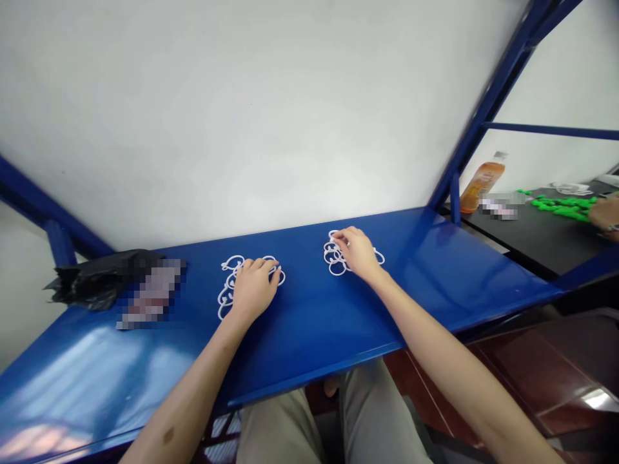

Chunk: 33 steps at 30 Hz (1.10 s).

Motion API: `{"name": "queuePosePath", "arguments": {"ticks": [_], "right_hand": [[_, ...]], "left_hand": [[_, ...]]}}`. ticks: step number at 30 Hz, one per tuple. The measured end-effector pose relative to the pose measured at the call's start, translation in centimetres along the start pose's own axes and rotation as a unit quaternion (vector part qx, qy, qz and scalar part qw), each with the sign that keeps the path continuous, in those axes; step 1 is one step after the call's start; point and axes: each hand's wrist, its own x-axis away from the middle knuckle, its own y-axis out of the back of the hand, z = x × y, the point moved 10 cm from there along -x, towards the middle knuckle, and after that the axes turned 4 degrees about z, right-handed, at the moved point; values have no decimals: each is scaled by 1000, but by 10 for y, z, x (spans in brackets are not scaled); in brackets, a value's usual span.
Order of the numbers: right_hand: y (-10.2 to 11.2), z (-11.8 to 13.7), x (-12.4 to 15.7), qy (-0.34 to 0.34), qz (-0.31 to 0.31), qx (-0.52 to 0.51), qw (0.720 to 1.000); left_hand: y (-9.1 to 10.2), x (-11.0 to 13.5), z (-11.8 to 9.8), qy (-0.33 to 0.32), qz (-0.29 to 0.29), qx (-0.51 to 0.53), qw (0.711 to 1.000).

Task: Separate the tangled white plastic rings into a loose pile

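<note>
Two small groups of white plastic rings lie on the blue table [309,328]. My left hand [255,283] rests palm down over the left-hand rings [224,298], its thumb apart from the fingers, and it hides part of them. Over the right-hand rings [337,265] is my right hand [356,248], thumb and index finger brought together in a pinch on a white ring [333,234] at the far side. The palm covers some of this group, and one ring [380,258] shows to the right of the hand.
On the left lie a black plastic bag [91,277] and a blurred-out flat item [152,293]. Blue frame bars [483,116] rise at both sides. Beyond the right bar, a dark table [522,235] holds a drink bottle [483,182], green pieces [563,206] and another person's hand [607,216].
</note>
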Motion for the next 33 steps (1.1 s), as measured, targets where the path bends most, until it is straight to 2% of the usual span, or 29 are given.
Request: {"name": "queuePosePath", "arguments": {"ticks": [4, 8, 11, 17, 21, 23, 25, 27, 30, 31, 33], "right_hand": [[18, -45, -19, -47, 20, 66, 996], [16, -75, -31, -92, 89, 69, 989], [11, -79, -31, -95, 115, 86, 985], [7, -71, -26, -68, 108, 92, 988], [21, -53, -27, -50, 54, 78, 994], [26, -34, -26, -33, 22, 64, 997], [22, -4, -21, -2, 12, 34, 999], [5, 29, -12, 29, 35, -20, 999], [-47, 71, 10, 54, 162, -140, 975], [-62, 78, 17, 43, 191, -175, 965], [-81, 81, 28, 18, 211, -202, 956]], "left_hand": [[-1, 1, 0, 11, 6, 1, 1000], [2, 1, -1, 18, -4, 4, 1000], [2, 2, 4, 42, -11, -8, 999], [-2, 4, 5, 32, -11, -5, 999], [1, 3, 4, 35, -17, 2, 999], [4, 2, 2, 33, -20, 14, 999], [8, 2, -2, 30, -25, 27, 999], [10, 1, -5, 28, -30, 39, 998], [13, 1, -8, 29, -35, 53, 998], [13, 1, -9, 30, -34, 58, 997], [10, 1, -10, 26, -26, 69, 997]]}}
